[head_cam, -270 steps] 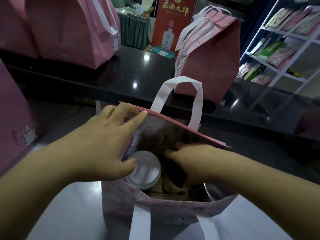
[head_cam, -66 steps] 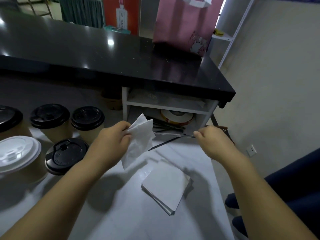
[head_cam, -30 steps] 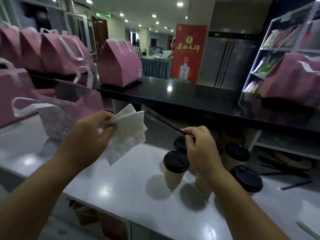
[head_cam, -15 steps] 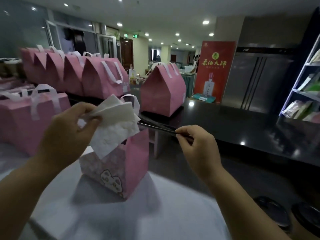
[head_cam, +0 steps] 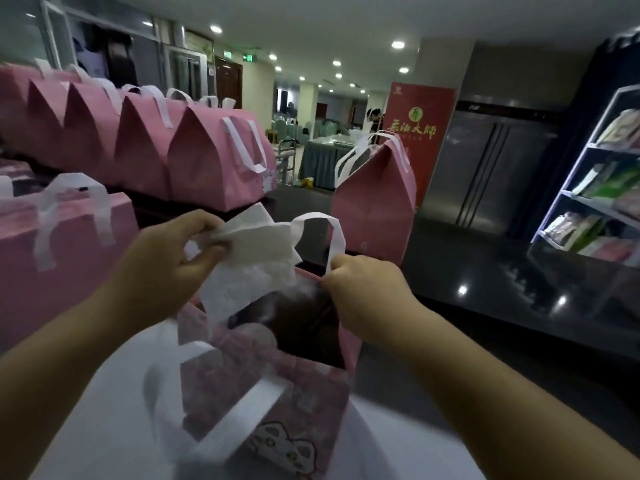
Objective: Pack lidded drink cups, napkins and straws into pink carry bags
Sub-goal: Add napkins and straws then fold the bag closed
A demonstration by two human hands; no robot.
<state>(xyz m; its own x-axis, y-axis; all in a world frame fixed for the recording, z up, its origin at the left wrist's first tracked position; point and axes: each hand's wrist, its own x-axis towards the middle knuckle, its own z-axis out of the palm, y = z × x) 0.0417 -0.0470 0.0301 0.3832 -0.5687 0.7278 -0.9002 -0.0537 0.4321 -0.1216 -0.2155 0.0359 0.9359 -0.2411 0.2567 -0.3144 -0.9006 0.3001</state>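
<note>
Open pink bag [head_cam: 270, 386] is stood at white table [head_cam: 104, 410] near edge. White napkin [head_cam: 252, 261] is pinched by left hand [head_cam: 166, 271] over bag mouth; right hand [head_cam: 363, 289] is closed at far rim, grip contents unclear. Closed pink bags [head_cam: 138, 140] are lined on black table [head_cam: 485, 271] behind.

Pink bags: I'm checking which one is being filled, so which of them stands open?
The bag nearest the camera, between both hands: its mouth gapes, showing a dark inside. The bags in the row behind are folded shut at the top.
</note>
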